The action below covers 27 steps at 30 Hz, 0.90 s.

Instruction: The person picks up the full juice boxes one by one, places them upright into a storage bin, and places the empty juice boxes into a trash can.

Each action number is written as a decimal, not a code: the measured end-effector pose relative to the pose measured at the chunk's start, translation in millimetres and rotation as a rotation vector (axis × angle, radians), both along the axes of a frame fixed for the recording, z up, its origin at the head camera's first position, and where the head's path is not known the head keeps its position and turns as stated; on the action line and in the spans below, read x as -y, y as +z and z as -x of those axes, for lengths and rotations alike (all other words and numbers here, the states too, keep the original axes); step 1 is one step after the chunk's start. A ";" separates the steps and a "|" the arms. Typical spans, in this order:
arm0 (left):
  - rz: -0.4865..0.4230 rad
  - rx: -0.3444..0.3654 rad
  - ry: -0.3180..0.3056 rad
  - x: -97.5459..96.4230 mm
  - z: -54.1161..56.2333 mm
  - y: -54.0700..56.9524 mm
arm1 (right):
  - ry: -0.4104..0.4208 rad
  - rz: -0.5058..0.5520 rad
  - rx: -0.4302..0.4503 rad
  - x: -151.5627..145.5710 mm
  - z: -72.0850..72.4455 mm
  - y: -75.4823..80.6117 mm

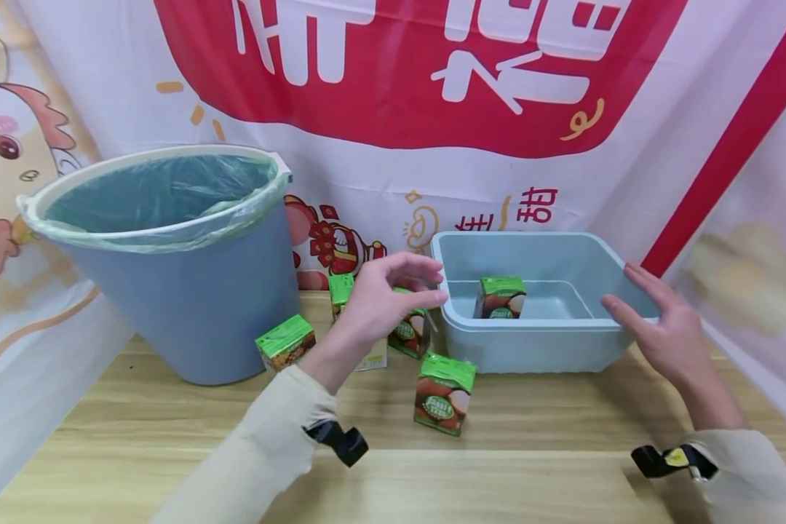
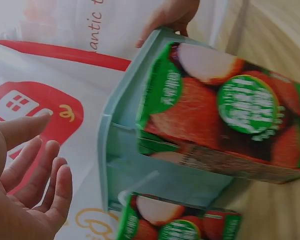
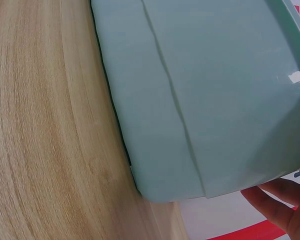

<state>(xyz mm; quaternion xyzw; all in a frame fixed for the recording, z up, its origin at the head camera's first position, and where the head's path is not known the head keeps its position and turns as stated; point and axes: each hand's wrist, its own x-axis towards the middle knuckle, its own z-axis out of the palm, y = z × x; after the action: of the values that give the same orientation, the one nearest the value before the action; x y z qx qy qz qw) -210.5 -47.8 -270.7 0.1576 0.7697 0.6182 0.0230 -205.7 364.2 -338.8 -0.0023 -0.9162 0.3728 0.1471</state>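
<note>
My left hand (image 1: 383, 298) hovers by the left rim of a light blue plastic basin (image 1: 530, 349), its fingers loosely bent and holding nothing. In the left wrist view, that hand (image 2: 32, 180) shows air between thumb and fingers. My right hand (image 1: 671, 327) rests at the basin's right end, fingers along the rim and thumb over the front edge. Inside the basin stands a small green-topped drink carton (image 1: 503, 298) with fruit pictures. Another such carton (image 1: 443, 397) stands in front of the basin. A third carton (image 1: 407, 333) is partly hidden behind my left hand.
A tall blue bin (image 1: 190, 313) with a plastic liner stands at the left. Beside its base is a green-topped carton (image 1: 287, 342), with another carton (image 1: 340, 290) farther back. A printed cloth (image 1: 367, 167) hangs behind the wooden table (image 1: 498, 473).
</note>
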 end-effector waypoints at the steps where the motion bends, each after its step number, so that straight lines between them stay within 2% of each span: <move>1: -0.010 0.012 -0.012 3.0 -1.7 -2.9 | 0.000 0.002 0.001 -0.1 0.1 0.0; 5: -0.017 0.040 -0.056 11.9 -9.4 -15.0 | 0.000 0.007 0.000 -0.6 0.5 0.2; 11: 0.006 0.037 -0.117 17.1 -18.8 -34.5 | 0.000 0.015 -0.003 0.0 0.2 0.3; 18: 0.054 0.109 -0.193 20.7 -24.4 -56.1 | -0.001 0.010 0.003 3.3 0.1 0.7; 27: 0.108 0.134 -0.250 19.8 -25.6 -70.7 | -0.005 0.011 -0.021 2.5 -0.5 0.3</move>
<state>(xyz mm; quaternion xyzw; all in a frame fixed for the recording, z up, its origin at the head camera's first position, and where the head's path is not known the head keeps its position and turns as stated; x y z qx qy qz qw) -184.9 -67.6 -341.5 0.2091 0.7731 0.5772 0.1596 -205.2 361.7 -338.5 -0.0015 -0.9125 0.3776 0.1575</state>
